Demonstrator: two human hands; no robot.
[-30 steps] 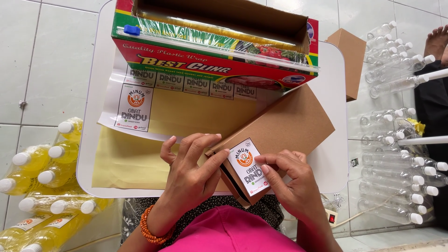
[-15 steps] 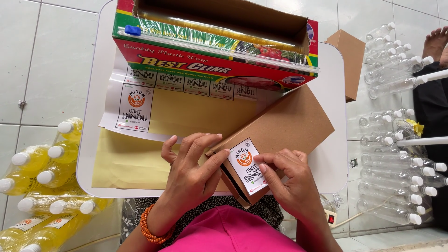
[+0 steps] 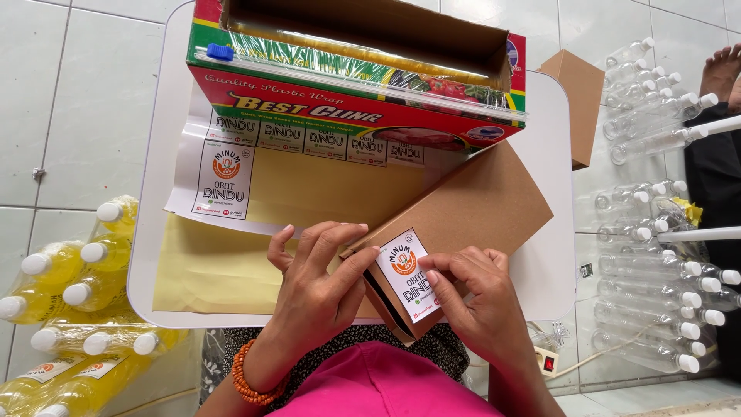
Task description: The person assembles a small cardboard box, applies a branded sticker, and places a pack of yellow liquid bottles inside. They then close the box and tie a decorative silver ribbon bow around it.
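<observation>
Cardboard box, flat and brown, gripped by left hand and right hand fingers.

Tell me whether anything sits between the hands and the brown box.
Nothing visible does. The left hand grips the brown box at its near corner, and the right hand presses the white sticker on its end.

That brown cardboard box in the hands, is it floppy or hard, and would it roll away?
The brown box looks fairly stiff: its flat panels keep straight edges while the left hand and right hand hold one end. It is probably light, since fingers alone steady it. It should not roll, having flat sides, and it lies on the white table.
</observation>
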